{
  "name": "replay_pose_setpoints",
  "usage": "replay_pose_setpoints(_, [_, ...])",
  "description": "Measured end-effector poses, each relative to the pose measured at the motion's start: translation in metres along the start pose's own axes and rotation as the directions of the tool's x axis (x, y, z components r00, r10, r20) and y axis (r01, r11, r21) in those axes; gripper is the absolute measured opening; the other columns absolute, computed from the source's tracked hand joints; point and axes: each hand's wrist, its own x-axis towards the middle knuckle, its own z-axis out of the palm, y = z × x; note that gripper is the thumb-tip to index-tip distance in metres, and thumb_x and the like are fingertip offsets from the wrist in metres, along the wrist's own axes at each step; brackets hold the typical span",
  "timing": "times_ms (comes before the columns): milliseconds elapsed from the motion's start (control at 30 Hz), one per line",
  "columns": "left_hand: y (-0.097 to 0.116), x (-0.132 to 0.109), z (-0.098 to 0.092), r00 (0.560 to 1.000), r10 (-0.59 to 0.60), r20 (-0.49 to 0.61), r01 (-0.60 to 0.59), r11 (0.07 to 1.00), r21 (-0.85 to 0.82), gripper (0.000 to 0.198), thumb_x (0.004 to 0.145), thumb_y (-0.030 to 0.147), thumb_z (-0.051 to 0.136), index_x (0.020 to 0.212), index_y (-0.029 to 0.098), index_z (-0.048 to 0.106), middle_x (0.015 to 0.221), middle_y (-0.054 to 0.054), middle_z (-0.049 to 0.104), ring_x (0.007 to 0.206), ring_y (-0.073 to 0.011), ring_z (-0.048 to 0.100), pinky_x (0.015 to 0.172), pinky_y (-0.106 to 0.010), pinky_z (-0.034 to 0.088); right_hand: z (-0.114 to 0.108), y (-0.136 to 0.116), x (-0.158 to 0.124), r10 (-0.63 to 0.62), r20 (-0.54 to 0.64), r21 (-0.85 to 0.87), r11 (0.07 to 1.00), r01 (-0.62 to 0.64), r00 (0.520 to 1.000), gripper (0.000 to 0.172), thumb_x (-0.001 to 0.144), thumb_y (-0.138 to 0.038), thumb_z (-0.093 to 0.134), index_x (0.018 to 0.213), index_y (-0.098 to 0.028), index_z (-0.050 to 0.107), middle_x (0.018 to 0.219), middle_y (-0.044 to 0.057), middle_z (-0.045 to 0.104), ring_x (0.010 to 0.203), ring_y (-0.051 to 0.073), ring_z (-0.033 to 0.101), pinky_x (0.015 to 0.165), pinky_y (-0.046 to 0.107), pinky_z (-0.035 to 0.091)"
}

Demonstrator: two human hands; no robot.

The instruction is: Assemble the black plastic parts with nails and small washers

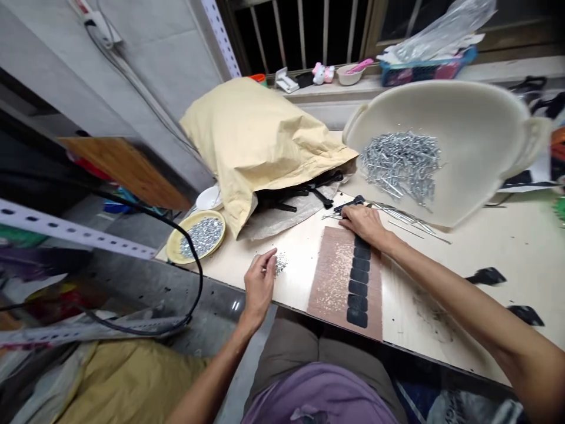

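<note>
Silver-grey loose hardware, small pieces (279, 263), lies in a thin scatter on the table (468, 241), just in front of the left hand (259, 284).
- Left hand: fingers (269, 259) drawn together at the near edge of the scatter. Whether a piece sits between the tips, I cannot tell.
- Right hand (364, 224): palm down, farther up the table, at the top corner of a brown board (331, 277). The fingers are curled over the near ends of some thin metal pins (399, 215) and touch a black clip (351, 204). The grip is hidden under the knuckles, so I cannot tell whether they are clamped.

Surroundings:
- The board carries a column of black pads (359, 282) along its right side.
- A cream basin (485, 118) stands tilted behind the pins, with a heap of screws (399, 165) inside it.
- A tan paper sack (256, 135) lies on its side, with black plastic parts (300, 191) spilling from its mouth.
- A yellow plate (173, 241), left of the sack, holds more small silver hardware.

Handling (judgement):
- The small pieces are hard, light and smooth. They are likely to roll or skitter, so they are best pinched one at a time between thumb and forefinger, or swept flat against the table.
- The pins look stiff but slender, likely springy and sharp at the ends. They are best held mid-shaft rather than at the tips.
- The clip is rigid plastic and easy to hold by its body.
</note>
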Motion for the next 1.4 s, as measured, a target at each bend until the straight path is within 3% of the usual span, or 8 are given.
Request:
replay_pose_setpoints(167, [-0.03, 0.002, -0.028, 0.989, 0.117, 0.09, -0.132, 0.973, 0.188, 0.027, 0.091, 0.033, 0.045, 0.101, 0.019, 0.066, 0.091, -0.006, 0.063, 0.085, -0.0172, 0.058, 0.075, -0.03, 0.047, 0.001, -0.001, 0.001, -0.075, 0.079, -0.012, 0.997, 0.076, 0.994, 0.024, 0.089, -0.025, 0.046, 0.105, -0.023, 0.063, 0.095, 0.006, 0.061, 0.084, 0.019, 0.054, 0.062, 0.027, 0.032])
replay_pose_setpoints(333, [-0.023, 0.012, -0.011, 0.931, 0.275, 0.241, -0.349, 0.861, 0.369, 0.024, 0.09, 0.032, 0.047, 0.103, 0.023, 0.066, 0.088, -0.007, 0.06, 0.088, -0.0205, 0.051, 0.072, -0.032, 0.045, -0.011, 0.004, -0.012, -0.03, 0.109, -0.089, 0.995, 0.04, 0.994, 0.027, 0.085, -0.018, 0.045, 0.102, -0.021, 0.065, 0.094, 0.008, 0.056, 0.081, 0.019, 0.051, 0.06, 0.028, 0.032])
replay_pose_setpoints(567, [-0.016, 0.025, 0.008, 0.838, 0.332, 0.434, -0.534, 0.664, 0.524, 0.019, 0.09, 0.025, 0.048, 0.083, 0.023, 0.066, 0.084, -0.007, 0.055, 0.084, -0.0221, 0.043, 0.064, -0.031, 0.038, -0.042, 0.008, -0.042, 0.019, 0.125, -0.208, 0.978, 0.007, 0.992, 0.025, 0.09, -0.024, 0.042, 0.093, -0.02, 0.066, 0.092, 0.009, 0.058, 0.086, 0.023, 0.049, 0.053, 0.029, 0.027])
replay_pose_setpoints(767, [-0.014, 0.034, 0.007, 0.776, 0.355, 0.521, -0.607, 0.643, 0.466, 0.017, 0.086, 0.015, 0.049, 0.076, 0.019, 0.062, 0.082, -0.009, 0.056, 0.083, -0.0231, 0.046, 0.067, -0.034, 0.039, -0.055, -0.017, -0.078, -0.04, -0.056, 0.007, 0.999, 0.041, 0.998, 0.034, 0.094, -0.031, 0.033, 0.112, -0.022, 0.061, 0.09, 0.007, 0.057, 0.071, 0.016, 0.052, 0.05, 0.026, 0.033])
replay_pose_setpoints(900, [-0.008, 0.037, 0.008, 0.859, 0.306, 0.41, -0.442, 0.847, 0.295, 0.009, 0.08, 0.015, 0.054, 0.076, 0.018, 0.062, 0.081, -0.007, 0.058, 0.083, -0.0208, 0.051, 0.072, -0.033, 0.043, -0.051, -0.055, -0.094, -0.062, -0.155, 0.363, 0.925, 0.116, 0.986, 0.032, 0.094, -0.028, 0.037, 0.114, -0.018, 0.061, 0.086, 0.007, 0.056, 0.071, 0.016, 0.054, 0.06, 0.028, 0.046])
replay_pose_setpoints(1000, [0.006, 0.031, 0.015, 0.943, 0.083, 0.323, -0.071, 0.996, -0.049, 0.007, 0.078, 0.022, 0.058, 0.075, 0.016, 0.06, 0.075, -0.003, 0.06, 0.071, -0.0155, 0.056, 0.067, -0.029, 0.046, -0.048, -0.086, -0.101, -0.06, -0.165, 0.572, 0.808, 0.145, 0.984, 0.03, 0.094, -0.025, 0.04, 0.115, -0.019, 0.061, 0.085, 0.006, 0.056, 0.074, 0.016, 0.055, 0.065, 0.031, 0.049])
replay_pose_setpoints(1133, [0.033, 0.02, 0.026, 0.904, -0.146, 0.402, 0.351, 0.79, -0.503, 0.019, 0.075, 0.032, 0.064, 0.079, 0.013, 0.06, 0.072, -0.002, 0.063, 0.064, -0.0121, 0.059, 0.065, -0.027, 0.049, -0.046, -0.111, -0.104, -0.044, -0.142, 0.683, 0.718, 0.13, 0.989, 0.032, 0.093, -0.022, 0.042, 0.12, -0.023, 0.058, 0.083, 0.004, 0.053, 0.074, 0.015, 0.055, 0.068, 0.03, 0.049])
replay_pose_setpoints(1400, [0.059, 0.015, 0.037, 0.872, -0.131, 0.472, 0.457, 0.565, -0.687, 0.02, 0.072, 0.026, 0.07, 0.081, 0.01, 0.062, 0.072, -0.003, 0.064, 0.065, -0.0094, 0.059, 0.068, -0.024, 0.051, -0.053, -0.106, -0.111, 0.041, -0.129, 0.598, 0.8, 0.045, 0.991, 0.035, 0.093, -0.02, 0.041, 0.123, -0.025, 0.057, 0.088, 0.005, 0.053, 0.078, 0.016, 0.055, 0.071, 0.029, 0.048])
